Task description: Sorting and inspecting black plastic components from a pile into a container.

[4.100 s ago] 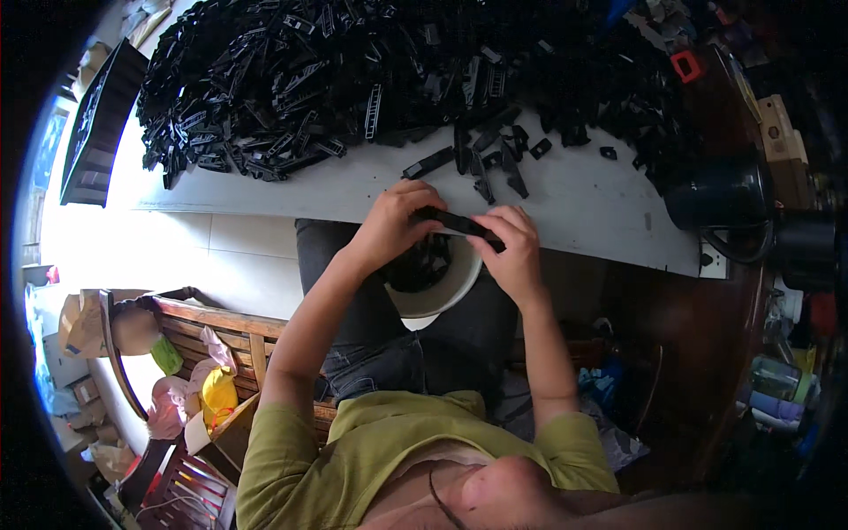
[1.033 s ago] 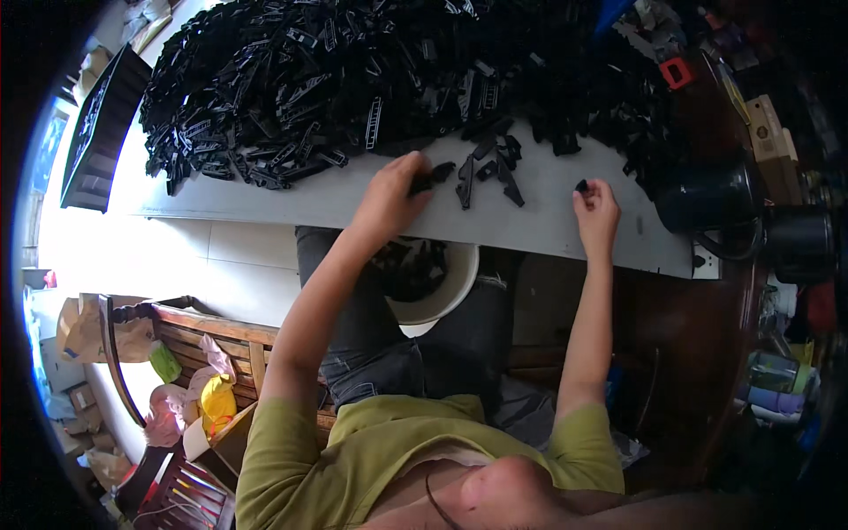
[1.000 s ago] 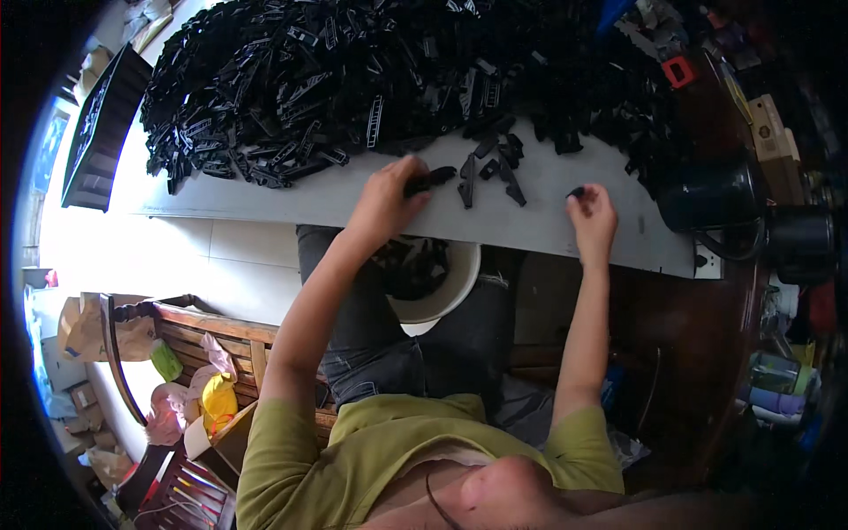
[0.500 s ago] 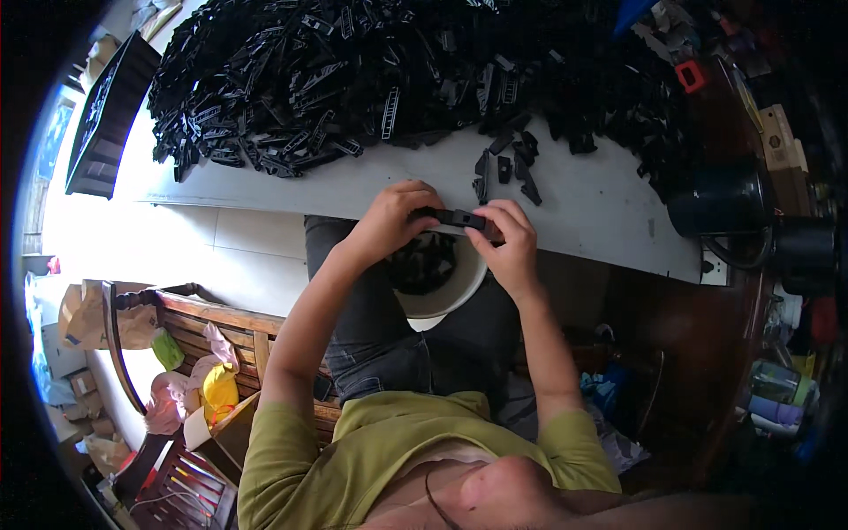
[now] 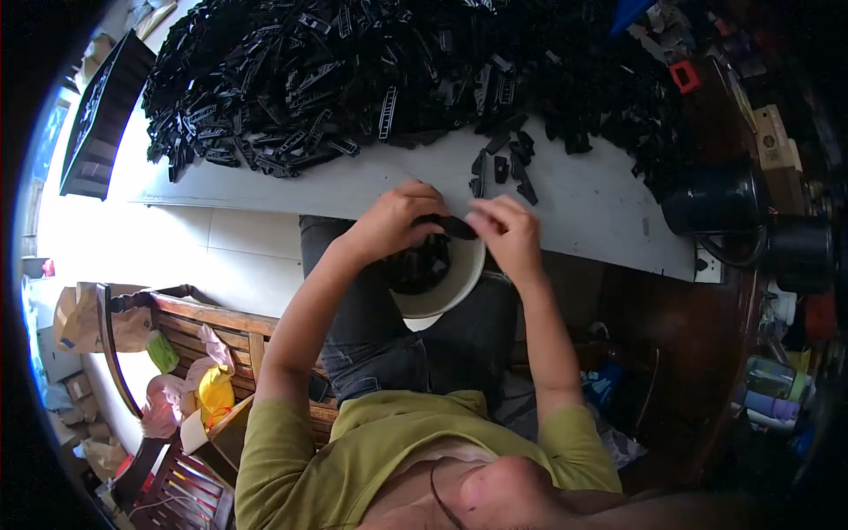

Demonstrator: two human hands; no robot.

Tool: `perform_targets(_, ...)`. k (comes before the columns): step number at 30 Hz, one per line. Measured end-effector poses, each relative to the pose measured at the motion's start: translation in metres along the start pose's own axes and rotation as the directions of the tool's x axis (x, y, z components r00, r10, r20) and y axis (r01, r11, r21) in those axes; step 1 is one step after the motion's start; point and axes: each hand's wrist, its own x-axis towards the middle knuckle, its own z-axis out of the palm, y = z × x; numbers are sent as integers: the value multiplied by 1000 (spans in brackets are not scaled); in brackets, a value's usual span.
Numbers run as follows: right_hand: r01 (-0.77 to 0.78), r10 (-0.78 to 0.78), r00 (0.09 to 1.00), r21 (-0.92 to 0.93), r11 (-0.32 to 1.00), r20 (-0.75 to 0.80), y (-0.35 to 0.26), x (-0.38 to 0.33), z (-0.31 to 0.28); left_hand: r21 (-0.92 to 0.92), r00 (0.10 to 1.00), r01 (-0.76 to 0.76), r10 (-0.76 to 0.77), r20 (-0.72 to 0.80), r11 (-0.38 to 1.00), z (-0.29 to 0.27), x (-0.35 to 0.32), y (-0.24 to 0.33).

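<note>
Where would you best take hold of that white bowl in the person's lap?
Probably by the white bowl's bare rim on the person's right, coming from above. That arc lies open, while both hands, left hand and right hand, hover over the far rim with a black part.

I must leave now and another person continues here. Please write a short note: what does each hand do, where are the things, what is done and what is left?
Left hand and right hand: both pinch one black plastic part, held over the white bowl on the lap.
Bowl: already holds some black parts.
Grey table: a few loose parts lie just ahead of the hands; the big black pile lies behind them.
Done: only the bowl's contents, it seems.
Left: likely most of the pile.
</note>
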Motion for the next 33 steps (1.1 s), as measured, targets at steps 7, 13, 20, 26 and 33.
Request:
perform_targets(7, -75, -15, 984, -483, 872, -180, 8, 38, 5, 343, 997, 25, 2, -77, 939, 15, 38, 8)
perform_targets(13, -133, 103, 972, -136, 982, -209, 43, 32, -4, 456, 984, -156, 176, -3, 876, 14, 54, -2)
perform_targets(20, -380, 453, 889, 663, 644, 69, 25, 1, -10, 156, 985, -142, 154, -72, 977, 20, 43, -7)
perform_targets(26, 17, -33, 991, -121, 993, -127, 16, -5, -14, 49, 998, -58, 57, 9, 997, 17, 39, -11)
perform_targets(33, 86, -94, 995, -216, 973, -27, 22, -9, -32, -20, 996, -87, 87, 16, 996, 20, 42, -13)
